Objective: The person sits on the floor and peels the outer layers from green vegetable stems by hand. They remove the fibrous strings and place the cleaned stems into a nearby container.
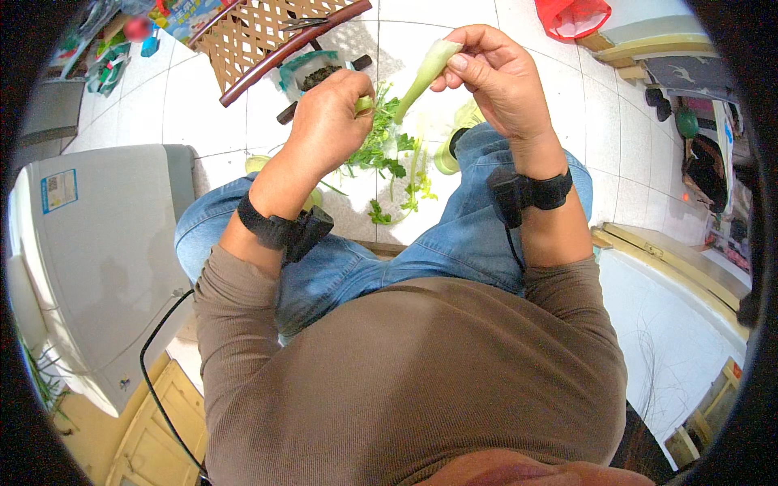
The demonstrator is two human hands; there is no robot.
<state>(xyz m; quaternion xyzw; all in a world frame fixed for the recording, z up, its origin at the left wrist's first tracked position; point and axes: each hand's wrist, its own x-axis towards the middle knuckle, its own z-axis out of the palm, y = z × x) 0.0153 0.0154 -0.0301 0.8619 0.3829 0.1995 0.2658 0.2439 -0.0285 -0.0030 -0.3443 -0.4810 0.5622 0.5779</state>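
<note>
My right hand [501, 82] pinches a pale green celery stalk [424, 74] between thumb and fingers near its wide whitish end. The stalk's narrow end slants down to the left. A short green stalk end [364, 104] pokes out of my left hand [337, 115], whose fingers are curled around it; the rest of that piece is hidden. Below and between both hands, a heap of leafy celery greens [386, 133] lies on the floor. Loose leafy sprigs [416, 188] are spread nearer my legs.
A woven seat [255, 42] with a dark red wooden frame stands ahead on the left, with scissors [304, 24] on it. Beneath is a teal-edged bag [292, 64] with dark matter. A white appliance [103, 243] is on the left, a red plastic bag [571, 18] far right.
</note>
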